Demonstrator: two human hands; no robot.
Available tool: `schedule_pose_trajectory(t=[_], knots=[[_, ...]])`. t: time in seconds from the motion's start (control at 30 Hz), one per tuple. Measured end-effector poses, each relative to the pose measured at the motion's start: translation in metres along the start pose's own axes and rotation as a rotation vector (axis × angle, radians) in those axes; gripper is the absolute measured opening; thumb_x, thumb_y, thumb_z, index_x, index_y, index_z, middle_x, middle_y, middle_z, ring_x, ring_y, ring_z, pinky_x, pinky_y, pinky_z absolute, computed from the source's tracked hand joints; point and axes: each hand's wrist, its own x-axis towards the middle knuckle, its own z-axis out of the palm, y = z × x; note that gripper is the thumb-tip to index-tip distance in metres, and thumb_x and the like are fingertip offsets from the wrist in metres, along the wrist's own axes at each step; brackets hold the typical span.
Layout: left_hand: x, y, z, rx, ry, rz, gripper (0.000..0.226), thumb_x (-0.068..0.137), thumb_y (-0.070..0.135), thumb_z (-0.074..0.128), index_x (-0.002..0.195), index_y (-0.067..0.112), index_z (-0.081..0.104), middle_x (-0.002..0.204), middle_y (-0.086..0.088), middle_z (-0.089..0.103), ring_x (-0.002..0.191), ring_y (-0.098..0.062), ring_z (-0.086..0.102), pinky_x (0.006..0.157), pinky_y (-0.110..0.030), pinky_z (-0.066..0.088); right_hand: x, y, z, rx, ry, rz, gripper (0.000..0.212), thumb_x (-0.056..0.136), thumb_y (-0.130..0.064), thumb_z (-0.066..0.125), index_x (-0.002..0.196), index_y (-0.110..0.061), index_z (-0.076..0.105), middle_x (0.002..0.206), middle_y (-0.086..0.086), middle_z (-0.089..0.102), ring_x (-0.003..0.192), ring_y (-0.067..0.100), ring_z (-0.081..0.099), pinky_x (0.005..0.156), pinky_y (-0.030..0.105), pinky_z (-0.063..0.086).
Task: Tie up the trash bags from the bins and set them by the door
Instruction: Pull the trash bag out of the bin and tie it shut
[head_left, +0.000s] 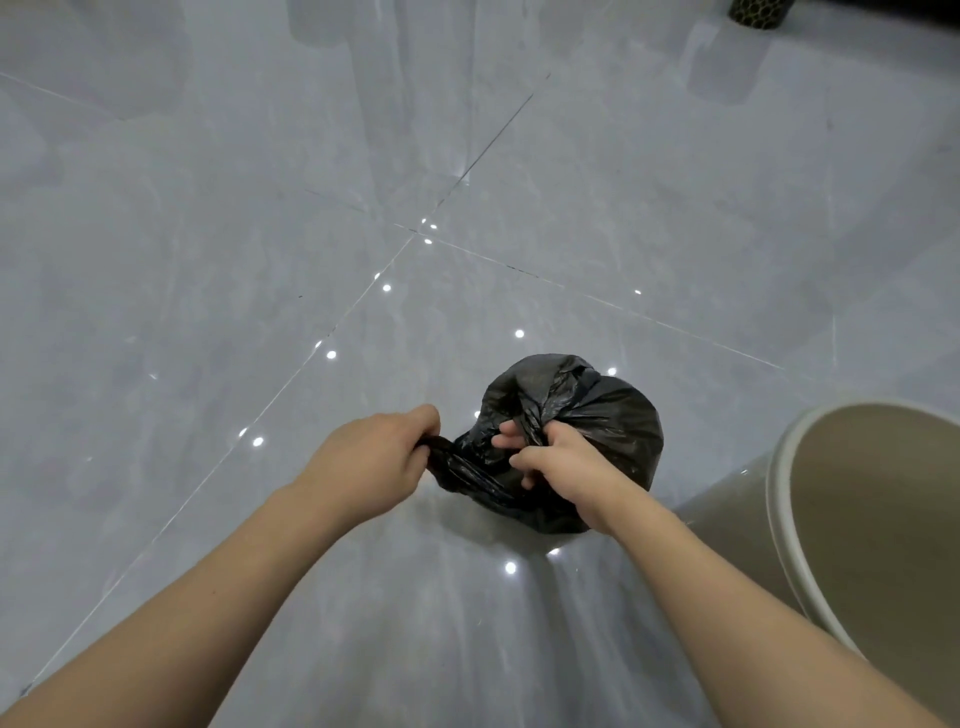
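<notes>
A small black trash bag (608, 415) sits on the glossy grey tiled floor in front of me, bulging and crumpled at the top. My left hand (371, 460) grips a twisted strand of the bag's mouth and holds it stretched out to the left. My right hand (558, 462) grips the gathered plastic at the bag's neck, fingers curled into the folds. A beige round bin (779, 514) stands just right of the bag, with no liner in it as far as its inside shows.
The grey tile floor (260, 234) stretches ahead and to the left, with ceiling lights reflected in it. A dark patterned object (758, 13) stands at the far top right edge. The bin's rim is close by my right forearm.
</notes>
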Motion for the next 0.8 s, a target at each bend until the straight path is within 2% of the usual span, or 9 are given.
schedule_pose_trajectory(t=[0.13,0.2,0.27,0.33,0.43,0.53,0.67,0.73,0.8], knots=[[0.000,-0.004,-0.005,-0.083,0.042,-0.003,0.015,0.094,0.023,0.045,0.099,0.031,0.056,0.083,0.010,0.067,0.073,-0.016,0.059,0.066,-0.034,0.050,0.001,-0.005,0.010,-0.042,-0.160,-0.029,0.044,0.086,-0.006,0.063,0.128,-0.013,0.052,0.127,-0.008,0.060,0.060,0.013,0.053,0.081,0.027,0.049],[-0.001,-0.007,-0.006,-0.171,0.055,-0.018,0.018,0.092,0.017,0.044,0.101,0.030,0.052,0.083,0.008,0.067,0.070,-0.018,0.059,0.065,-0.038,0.050,0.003,-0.008,0.015,-0.120,-0.256,-0.032,0.051,0.083,-0.014,0.071,0.128,-0.021,0.049,0.126,-0.014,0.060,0.063,0.012,0.054,0.074,0.028,0.049],[-0.001,-0.009,-0.008,-0.193,0.078,-0.020,0.017,0.091,0.015,0.044,0.100,0.028,0.045,0.079,0.005,0.067,0.064,-0.020,0.057,0.061,-0.040,0.049,0.005,-0.011,0.020,-0.221,-0.308,-0.015,0.046,0.079,-0.016,0.076,0.119,-0.024,0.054,0.112,-0.011,0.067,0.075,0.011,0.059,0.063,0.025,0.047],[-0.001,-0.011,-0.014,-0.132,0.109,-0.026,0.011,0.091,0.017,0.046,0.096,0.027,0.045,0.072,0.003,0.063,0.062,-0.021,0.055,0.059,-0.038,0.048,0.007,-0.012,0.024,-0.364,-0.296,0.018,0.041,0.076,-0.019,0.077,0.112,-0.021,0.057,0.099,-0.001,0.069,0.081,0.013,0.062,0.064,0.027,0.050],[0.003,-0.016,-0.025,0.039,0.116,0.009,0.010,0.091,0.022,0.052,0.094,0.028,0.059,0.078,0.008,0.062,0.073,-0.016,0.054,0.067,-0.034,0.047,0.004,-0.022,0.022,-0.600,-0.277,0.039,0.008,0.081,-0.017,0.065,0.083,-0.021,0.058,0.080,-0.001,0.063,0.072,0.013,0.060,0.063,0.022,0.050],[0.008,-0.016,-0.033,-0.024,0.041,0.017,0.015,0.091,0.022,0.055,0.095,0.031,0.066,0.084,0.014,0.063,0.072,-0.005,0.052,0.066,-0.025,0.043,0.002,-0.038,0.014,-0.699,-0.236,0.081,0.015,0.084,-0.017,0.060,0.072,-0.016,0.051,0.069,-0.002,0.054,0.063,0.013,0.052,0.056,0.022,0.041],[0.011,-0.002,-0.042,-0.348,0.004,-0.008,0.013,0.091,0.019,0.059,0.087,0.028,0.068,0.079,0.008,0.068,0.075,-0.011,0.062,0.070,-0.030,0.050,-0.004,-0.058,0.003,-0.494,-0.239,0.128,0.023,0.077,-0.014,0.062,0.065,-0.017,0.043,0.055,-0.001,0.041,0.048,0.013,0.037,0.048,0.025,0.028],[0.013,0.006,-0.047,-0.440,0.037,-0.004,0.013,0.090,0.018,0.060,0.085,0.027,0.068,0.078,0.005,0.068,0.074,-0.012,0.062,0.069,-0.031,0.050,-0.008,-0.064,0.000,-0.330,-0.327,0.137,0.029,0.079,-0.020,0.067,0.058,-0.019,0.047,0.047,-0.004,0.043,0.041,0.011,0.036,0.048,0.026,0.027],[0.016,0.012,-0.051,-0.441,0.068,0.007,0.013,0.090,0.018,0.060,0.086,0.027,0.069,0.074,0.007,0.065,0.065,-0.006,0.057,0.062,-0.024,0.045,-0.011,-0.067,0.001,-0.278,-0.409,0.117,0.033,0.080,-0.027,0.072,0.054,-0.023,0.053,0.044,-0.006,0.043,0.039,0.011,0.035,0.049,0.028,0.024]])
